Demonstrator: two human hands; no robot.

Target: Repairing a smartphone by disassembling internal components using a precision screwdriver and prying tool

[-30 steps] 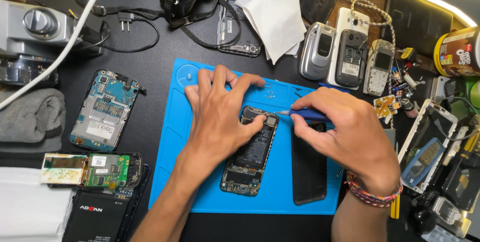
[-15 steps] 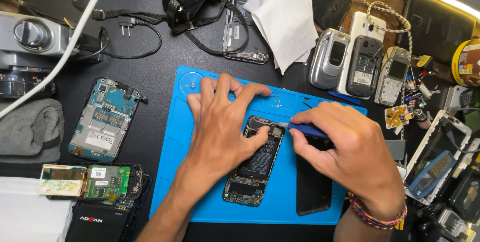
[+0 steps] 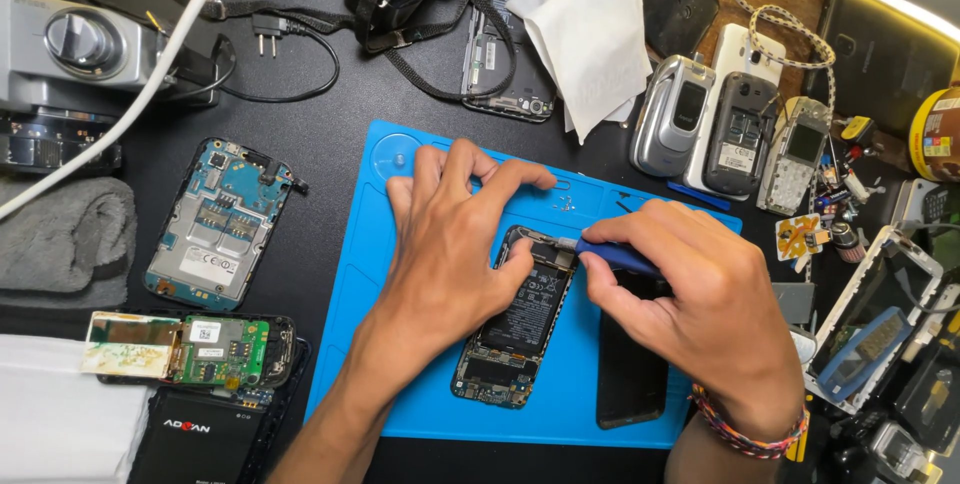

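An opened smartphone (image 3: 515, 329) with its black battery and circuit boards exposed lies on a blue work mat (image 3: 400, 274). My left hand (image 3: 455, 244) presses down on the phone's left side and top edge, holding it still. My right hand (image 3: 700, 314) grips a blue-handled tool (image 3: 612, 256) whose metal tip touches the phone's upper right corner. A black phone back cover or screen panel (image 3: 630, 384) lies on the mat under my right hand, partly hidden.
A bare blue phone board (image 3: 218, 224) and a green board (image 3: 190, 349) lie left of the mat. Flip phones (image 3: 680, 114) and old handsets (image 3: 740, 134) sit at the back right, white tissue (image 3: 590, 34) behind, a grey cloth (image 3: 65, 239) far left, and phone frames (image 3: 880, 319) at right.
The view has shifted slightly. My right hand with the tool has slid a little toward the phone's top corner. My left hand stays pressed on the phone.
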